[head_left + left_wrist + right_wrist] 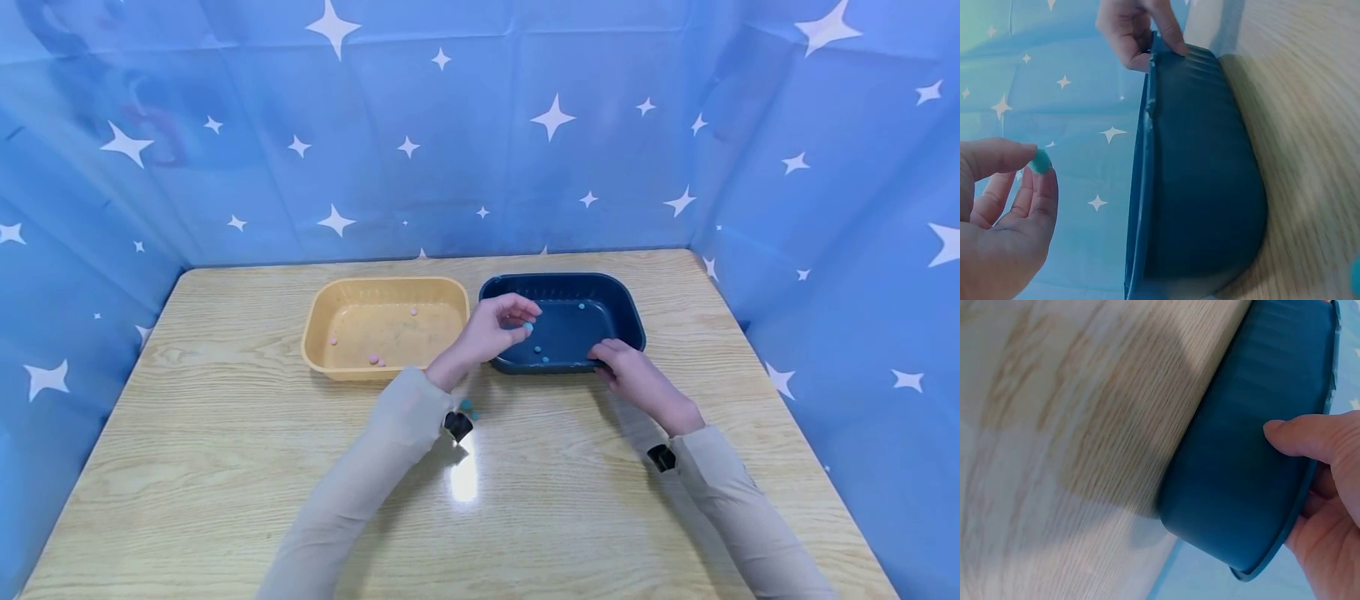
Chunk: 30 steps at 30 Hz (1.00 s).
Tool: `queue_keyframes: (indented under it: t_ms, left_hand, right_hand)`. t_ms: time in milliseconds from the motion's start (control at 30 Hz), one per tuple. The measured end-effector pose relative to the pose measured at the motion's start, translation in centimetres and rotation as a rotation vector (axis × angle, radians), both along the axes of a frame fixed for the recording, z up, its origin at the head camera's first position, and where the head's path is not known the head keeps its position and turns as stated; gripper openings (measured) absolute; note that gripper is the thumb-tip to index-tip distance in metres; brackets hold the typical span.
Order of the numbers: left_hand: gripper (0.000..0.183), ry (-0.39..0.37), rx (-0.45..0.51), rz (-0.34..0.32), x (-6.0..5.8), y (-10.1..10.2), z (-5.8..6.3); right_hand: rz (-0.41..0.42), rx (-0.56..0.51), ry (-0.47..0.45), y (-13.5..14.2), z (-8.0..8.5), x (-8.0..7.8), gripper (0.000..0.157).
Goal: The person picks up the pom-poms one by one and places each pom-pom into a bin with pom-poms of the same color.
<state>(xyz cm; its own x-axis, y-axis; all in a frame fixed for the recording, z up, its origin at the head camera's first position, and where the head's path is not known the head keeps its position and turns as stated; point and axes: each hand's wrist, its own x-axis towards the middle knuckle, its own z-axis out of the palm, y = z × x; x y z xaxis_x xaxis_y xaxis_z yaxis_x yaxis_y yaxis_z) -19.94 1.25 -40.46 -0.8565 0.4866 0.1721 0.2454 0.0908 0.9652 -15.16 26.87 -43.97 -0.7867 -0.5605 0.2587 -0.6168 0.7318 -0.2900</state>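
Note:
Between thumb and fingertips, my left hand (489, 329) pinches a small teal pom-pom (1040, 162), held above the left part of the dark blue basin (573, 333). My right hand (633, 373) grips the basin's near rim toward its right end; in the right wrist view the thumb (1294, 434) presses the outer wall and the other fingers go over the rim. Several small teal balls, such as this one (545, 360), lie on the basin floor. A few more teal balls (467, 405) lie on the table beside my left wrist.
A yellow basin (321, 364) stands just left of the blue one, with several small pink balls (373, 358) inside. Both sit toward the back of a wood-grain table (225, 467). A blue curtain with white stars (480, 125) hangs behind and along both sides.

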Motion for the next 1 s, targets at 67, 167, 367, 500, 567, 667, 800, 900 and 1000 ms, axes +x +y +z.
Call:
queue_keyframes:
  t_ms: [67,167,367,500,567,667,800,900,1000]
  left_hand:
    - [0.023,-0.023,0.035,0.014,-0.5,0.4,0.1]
    - [0.023,-0.085,0.076,0.042,-1.1,0.9,0.1]
    - [0.024,-0.203,0.077,0.087,-2.1,1.6,0.1]
    - [0.026,-0.248,0.097,0.108,-3.0,2.1,-0.2]
    - [0.026,-0.274,0.101,0.127,-3.5,2.4,-0.3]
    - [0.025,-0.306,0.1,0.151,-4.2,2.8,-0.3]
    - [0.025,-0.326,0.091,0.164,-5.1,3.2,-0.2]
    - [0.026,-0.325,0.095,0.167,-5.7,3.5,0.0]
    - [0.025,-0.323,0.097,0.172,-6.1,3.7,0.3]
  right_hand:
    - [0.0,0.002,0.003,0.0,0.0,0.0,0.017]
    - [-0.001,0.001,0.01,-0.1,0.1,0.0,0.018]
    - [0.006,0.005,0.024,-0.1,0.1,0.0,0.019]
    - [0.007,0.008,0.015,-0.1,0.0,-0.1,0.019]
    - [0.008,0.007,0.014,0.0,0.0,-0.1,0.019]
    - [0.012,0.004,0.022,0.0,-0.1,-0.1,0.018]
    - [0.02,-0.003,0.039,0.0,-0.2,-0.1,0.019]
    - [0.021,-0.006,0.046,0.0,-0.3,-0.1,0.019]
    - [0.018,-0.002,0.043,0.0,-0.4,-0.2,0.019]
